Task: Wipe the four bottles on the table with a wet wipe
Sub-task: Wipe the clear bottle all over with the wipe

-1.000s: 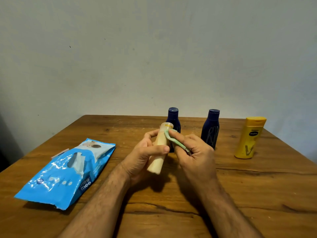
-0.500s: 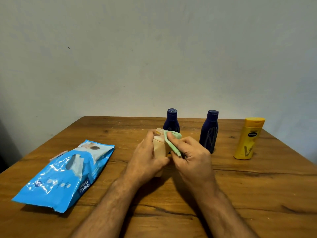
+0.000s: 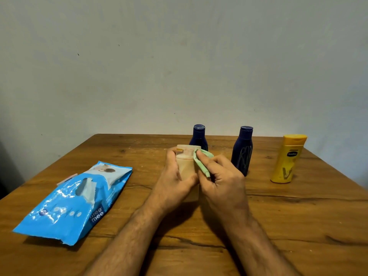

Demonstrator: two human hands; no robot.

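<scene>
My left hand [image 3: 172,181] grips a cream bottle [image 3: 186,162] upright above the middle of the wooden table [image 3: 298,226]. A light green wet wipe [image 3: 202,162] is pinched in my right hand [image 3: 221,180] and pressed against the bottle's right side near its cap. Behind my hands stand two dark blue bottles, one [image 3: 198,136] partly hidden by the cream bottle, the other [image 3: 242,151] to its right. A yellow bottle [image 3: 286,159] stands at the far right.
A blue wet-wipe pack [image 3: 75,202] lies on the table's left side with its flap open. A plain grey wall rises behind the table's far edge.
The cream bottle has been turned from tilted to upright in my left hand. My right hand with the wipe stays at its upper right side, close to the cap.
</scene>
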